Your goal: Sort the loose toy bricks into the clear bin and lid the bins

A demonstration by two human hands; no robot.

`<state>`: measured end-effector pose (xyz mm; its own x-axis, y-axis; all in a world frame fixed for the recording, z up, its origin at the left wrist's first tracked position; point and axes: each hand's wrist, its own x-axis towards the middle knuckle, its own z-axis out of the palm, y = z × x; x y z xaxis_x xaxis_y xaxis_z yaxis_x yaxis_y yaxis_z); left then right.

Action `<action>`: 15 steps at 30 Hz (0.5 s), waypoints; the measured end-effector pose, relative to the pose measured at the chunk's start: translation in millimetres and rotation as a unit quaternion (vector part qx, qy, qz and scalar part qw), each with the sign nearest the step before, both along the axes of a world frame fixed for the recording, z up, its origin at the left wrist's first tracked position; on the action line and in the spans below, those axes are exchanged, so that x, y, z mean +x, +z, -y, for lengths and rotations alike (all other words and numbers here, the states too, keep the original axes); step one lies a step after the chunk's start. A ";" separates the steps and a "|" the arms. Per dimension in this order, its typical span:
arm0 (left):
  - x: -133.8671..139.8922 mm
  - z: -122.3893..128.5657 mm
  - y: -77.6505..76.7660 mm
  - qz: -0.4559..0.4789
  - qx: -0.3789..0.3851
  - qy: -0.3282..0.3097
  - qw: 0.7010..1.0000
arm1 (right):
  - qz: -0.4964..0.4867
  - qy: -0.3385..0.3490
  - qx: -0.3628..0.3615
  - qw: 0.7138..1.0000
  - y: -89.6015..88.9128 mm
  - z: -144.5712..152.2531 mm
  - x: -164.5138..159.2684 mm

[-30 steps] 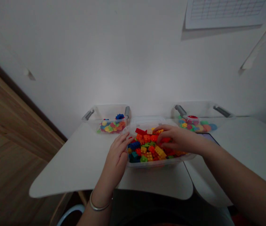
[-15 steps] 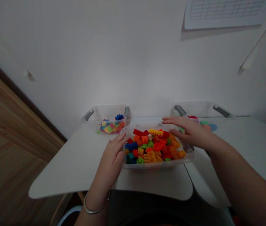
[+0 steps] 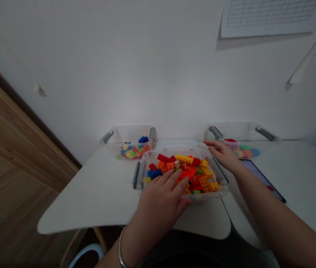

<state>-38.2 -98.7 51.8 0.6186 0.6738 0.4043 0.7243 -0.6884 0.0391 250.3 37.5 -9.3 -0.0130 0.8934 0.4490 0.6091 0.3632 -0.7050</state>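
Note:
A clear plastic box (image 3: pixel 174 152) with grey side latches stands in front of me, full of toy building bricks (image 3: pixel 192 175) in red, orange, yellow, green and blue. My left hand (image 3: pixel 163 197) is over the box's front left part, its fingers stretched out on top of the bricks; whether it presses on them I cannot tell. At the far right corner of the box is my right hand (image 3: pixel 224 155), fingers extended along the rim and holding nothing visible. The left hand hides the bricks near the front left corner.
Behind on the left, a clear bin (image 3: pixel 132 131) holds colourful small pieces. Another clear bin (image 3: pixel 236 128) with round pieces stands at the back right. A phone (image 3: pixel 264 180) lies on the white table (image 3: pixel 91 201), by my right forearm. The wall rises directly behind.
My left hand has moved right from the box's left rim onto the bricks, uncovering the left latch. The right hand has shifted right toward the far corner, and the phone shows now.

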 end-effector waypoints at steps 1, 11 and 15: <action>-3.2 -0.5 -1.6 -0.006 -0.009 0.021 1.000 | 0.000 0.001 -0.003 1.000 -0.9 -0.4 1.2; -48.4 -1.0 -2.8 -0.019 -0.016 0.146 0.989 | 0.106 0.017 -0.010 0.994 -16.1 -0.9 -1.7; -76.7 -7.3 -6.4 -0.023 0.036 0.171 0.984 | 0.212 0.035 0.006 0.977 -20.8 -0.4 -9.1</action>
<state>-114.9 -91.4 45.3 0.3787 0.8161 0.4365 0.9142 -0.4033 -0.0390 241.2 37.9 -30.1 -0.2617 0.8782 0.4003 0.8186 0.4217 -0.3900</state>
